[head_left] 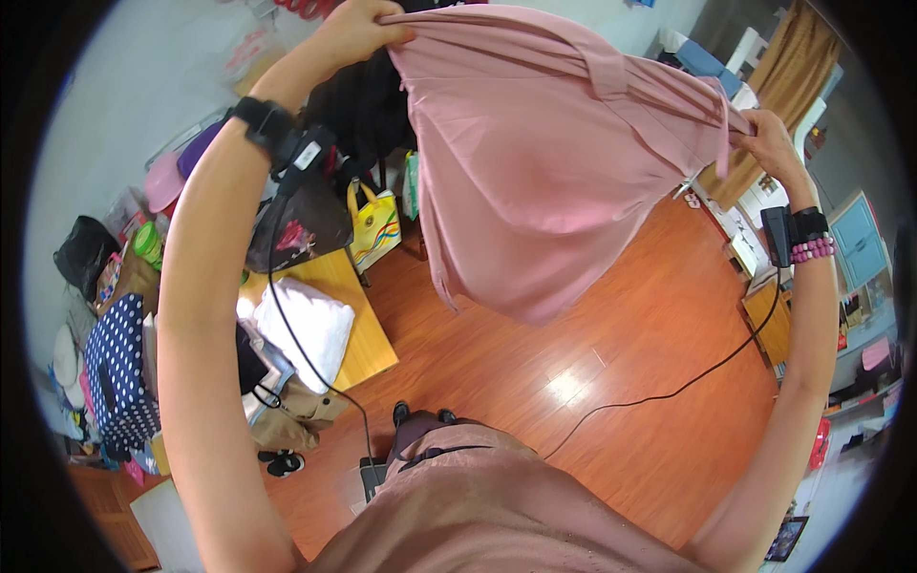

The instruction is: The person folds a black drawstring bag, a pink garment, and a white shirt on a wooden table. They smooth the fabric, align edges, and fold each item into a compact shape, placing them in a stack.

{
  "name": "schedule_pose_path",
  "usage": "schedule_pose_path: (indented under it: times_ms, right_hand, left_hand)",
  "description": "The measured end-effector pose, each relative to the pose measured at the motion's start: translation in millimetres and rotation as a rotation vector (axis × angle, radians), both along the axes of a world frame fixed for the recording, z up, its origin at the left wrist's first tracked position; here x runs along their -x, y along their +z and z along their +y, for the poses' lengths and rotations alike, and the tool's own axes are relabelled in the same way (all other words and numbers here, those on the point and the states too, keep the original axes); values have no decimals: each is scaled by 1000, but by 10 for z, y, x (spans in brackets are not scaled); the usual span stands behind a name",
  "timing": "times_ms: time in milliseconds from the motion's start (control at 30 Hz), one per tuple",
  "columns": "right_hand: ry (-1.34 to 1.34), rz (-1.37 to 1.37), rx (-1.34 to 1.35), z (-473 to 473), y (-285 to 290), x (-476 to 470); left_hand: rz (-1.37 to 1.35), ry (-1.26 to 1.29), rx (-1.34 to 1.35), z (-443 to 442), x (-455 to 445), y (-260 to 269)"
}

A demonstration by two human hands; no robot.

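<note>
A pink satin garment (530,186) hangs spread between my raised arms, with its gathered upper edge stretched across the top of the view. A band of the same cloth loops over that edge right of its middle, and a thin strap hangs near the right end. My left hand (372,25) grips one end of the gathered edge at the upper left. At the upper right, the other end is held by my right hand (766,143). Both wrists carry black strapped devices with cables, and the right one also has a beaded bracelet. The lower part of the garment hangs loose above the wooden floor.
A wooden table (372,340) on the left bears a folded white cloth (308,329). Beyond it are a yellow bag (375,225) and dark clothes. A polka-dot fabric box (122,372) stands farther left. Cables run down from both wrists, one crossing the floor. Cabinets line the right side.
</note>
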State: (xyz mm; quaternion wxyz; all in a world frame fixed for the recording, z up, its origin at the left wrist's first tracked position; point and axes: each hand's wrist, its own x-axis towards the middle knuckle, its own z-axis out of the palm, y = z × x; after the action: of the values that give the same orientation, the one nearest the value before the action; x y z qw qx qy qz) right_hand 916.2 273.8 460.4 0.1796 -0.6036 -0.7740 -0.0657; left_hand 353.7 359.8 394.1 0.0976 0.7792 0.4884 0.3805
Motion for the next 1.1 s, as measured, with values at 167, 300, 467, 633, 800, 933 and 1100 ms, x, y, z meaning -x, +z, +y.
schedule_pose_path:
  times_ms: [167,300,467,633,800,933,1100]
  right_hand:
    - [-124,-77,-75,-99,98,206]
    - [127,-24,-210,-205,83,463]
    - [154,190,201,-13,46,286]
    - [458,1017,427,-148,-157,582]
    - [356,1021,-196,-298,-436,882]
    - [374,949,-448,-369,-543,978]
    - [327,941,-383,-404,-570,922]
  left_hand:
    - [-52,-58,9,48,28,34]
    - [-116,-150,-5,105,42,55]
    - [-766,-233,205,93,100,-267]
    - [-992,-45,76,-114,-10,-294]
    - [-1021,15,-108,-228,-17,-257]
    - [-968,123,-268,-308,143,-366]
    - [-984,35,-181,-365,257,-503]
